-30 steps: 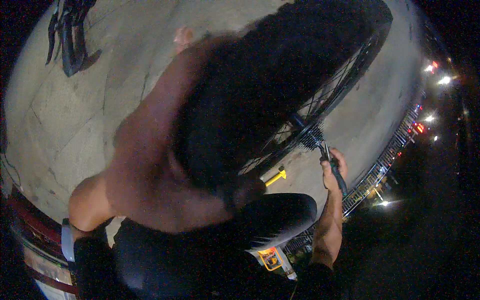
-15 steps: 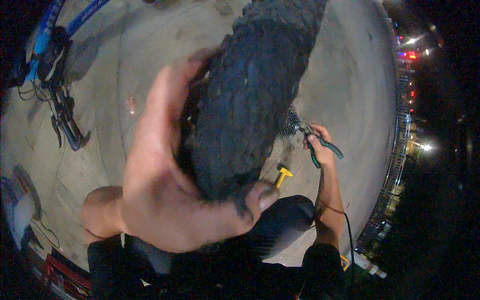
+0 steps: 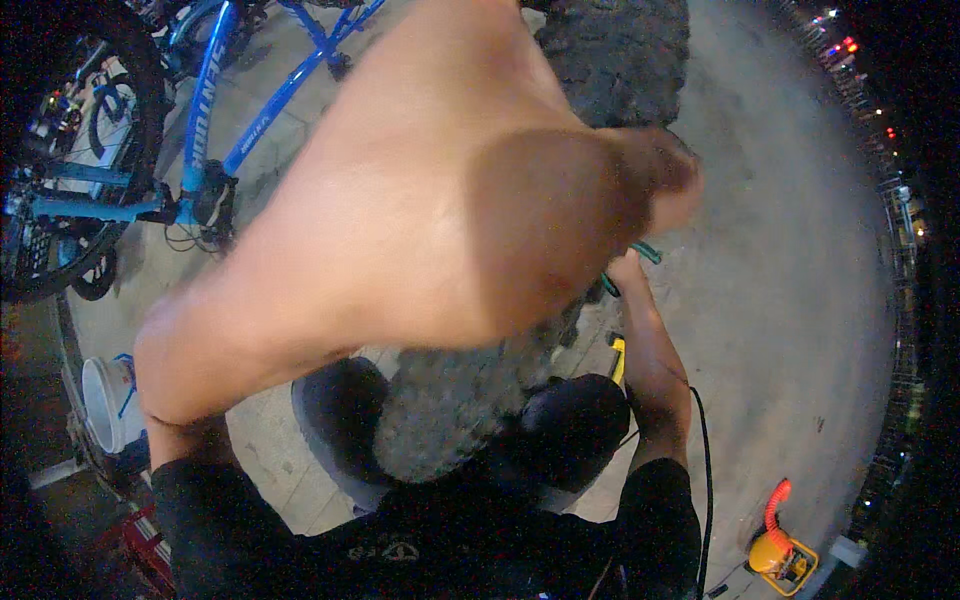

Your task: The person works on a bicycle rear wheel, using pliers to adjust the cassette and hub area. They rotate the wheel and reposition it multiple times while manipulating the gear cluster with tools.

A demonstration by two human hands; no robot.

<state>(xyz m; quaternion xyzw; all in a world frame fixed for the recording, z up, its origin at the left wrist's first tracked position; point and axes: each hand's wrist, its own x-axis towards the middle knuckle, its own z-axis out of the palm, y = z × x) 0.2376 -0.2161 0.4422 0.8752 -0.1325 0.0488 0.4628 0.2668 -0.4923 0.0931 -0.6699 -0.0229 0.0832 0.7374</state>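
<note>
- Gripping the knobby tyre from above, your left hand wraps its tread just past your knees; a slip drops it.
- Your right hand, closed on green-handled pliers beside the tyre, could jab your left fingers.

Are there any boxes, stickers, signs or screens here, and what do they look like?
Lettering on the blue bicycle frame, upper left: pale marks running along a slanted tube.
Small pale print on the black shirt, bottom middle.
No boxes, signs or screens show.
</note>
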